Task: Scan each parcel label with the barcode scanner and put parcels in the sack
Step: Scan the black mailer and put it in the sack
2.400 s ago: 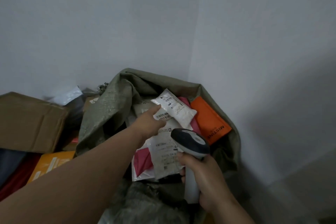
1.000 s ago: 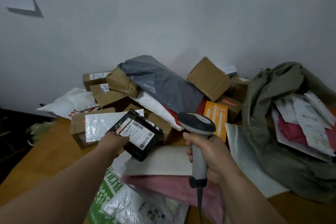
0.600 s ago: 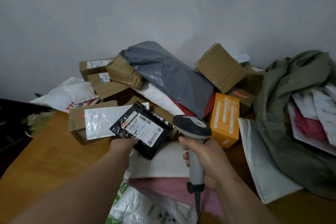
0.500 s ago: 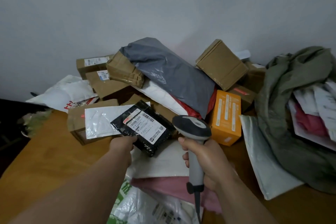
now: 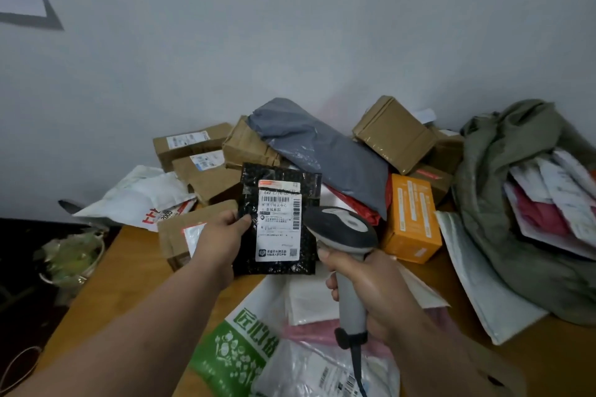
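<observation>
We see the left hand [image 5: 222, 235] pinching the left edge of a black parcel [image 5: 277, 222], thumb on its front, holding it upright with its white label [image 5: 279, 222] facing us. Just to the right of that hand, the right hand [image 5: 364, 287] is wrapped round the grey handle of the barcode scanner [image 5: 342, 232]; the scanner's dark head sits beside the parcel's right edge, overlapping its lower right corner from our view. We cannot tell whether the trigger is pressed. Beyond both hands we note a heap of parcels on the wooden tabletop [image 5: 106, 284]: brown cartons, a grey mailer bag [image 5: 319, 151] lying across the top, and an orange box [image 5: 414, 219] just right of the scanner head. Well to the right of the right hand lies the olive sack [image 5: 503, 203], its mouth open toward us with white and pink parcels showing inside. Below the hands, nearer to us, flat mailers lie spread out, among them a green-and-white bag [image 5: 238, 345] and a pink one.
</observation>
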`<state>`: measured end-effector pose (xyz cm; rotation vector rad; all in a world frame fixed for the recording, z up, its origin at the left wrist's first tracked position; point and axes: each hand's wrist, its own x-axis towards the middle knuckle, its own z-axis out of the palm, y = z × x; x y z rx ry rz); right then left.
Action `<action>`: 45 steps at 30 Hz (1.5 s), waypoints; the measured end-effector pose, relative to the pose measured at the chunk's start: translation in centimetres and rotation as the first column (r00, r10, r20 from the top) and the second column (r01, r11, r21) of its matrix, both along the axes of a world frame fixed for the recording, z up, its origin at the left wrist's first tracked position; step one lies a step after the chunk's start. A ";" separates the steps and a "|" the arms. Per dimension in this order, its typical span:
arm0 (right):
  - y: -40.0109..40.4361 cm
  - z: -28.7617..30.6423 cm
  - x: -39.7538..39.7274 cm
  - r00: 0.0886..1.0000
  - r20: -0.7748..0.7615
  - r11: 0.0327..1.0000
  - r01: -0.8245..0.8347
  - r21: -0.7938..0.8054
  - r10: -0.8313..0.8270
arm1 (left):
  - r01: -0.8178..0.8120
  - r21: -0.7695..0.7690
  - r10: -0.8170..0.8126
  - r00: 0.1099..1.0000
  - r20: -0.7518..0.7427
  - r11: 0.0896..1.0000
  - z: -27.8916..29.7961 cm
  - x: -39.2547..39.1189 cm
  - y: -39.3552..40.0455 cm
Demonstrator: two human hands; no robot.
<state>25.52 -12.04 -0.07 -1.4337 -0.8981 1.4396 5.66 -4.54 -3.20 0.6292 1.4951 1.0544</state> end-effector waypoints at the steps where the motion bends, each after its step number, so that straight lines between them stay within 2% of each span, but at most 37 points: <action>1: -0.2 0.3 -0.4 1.000 -0.005 1.000 -0.010 0.015 0.010 | 0.012 0.016 -0.012 1.000 -0.008 1.000 0.4 -0.2 -0.1; 6: -1.0 1.7 -1.8 0.999 -0.012 0.997 -0.032 0.070 0.033 | 0.030 0.068 -0.029 0.999 -0.015 0.997 2.1 -0.6 -1.4; 14: -2.4 3.8 -1.0 0.995 -0.019 0.991 -0.093 0.098 0.096 | -0.049 0.096 0.048 0.999 0.016 0.994 4.1 0.3 -3.4; 27: -3.6 5.0 1.8 0.995 -0.027 0.989 -0.096 0.109 0.099 | -0.053 0.120 0.056 0.998 -0.025 0.991 4.7 3.0 -5.0; 45: -3.9 5.3 5.9 0.993 -0.052 0.990 -0.104 0.094 0.110 | -0.045 0.128 0.045 0.999 0.002 0.991 5.2 7.1 -5.3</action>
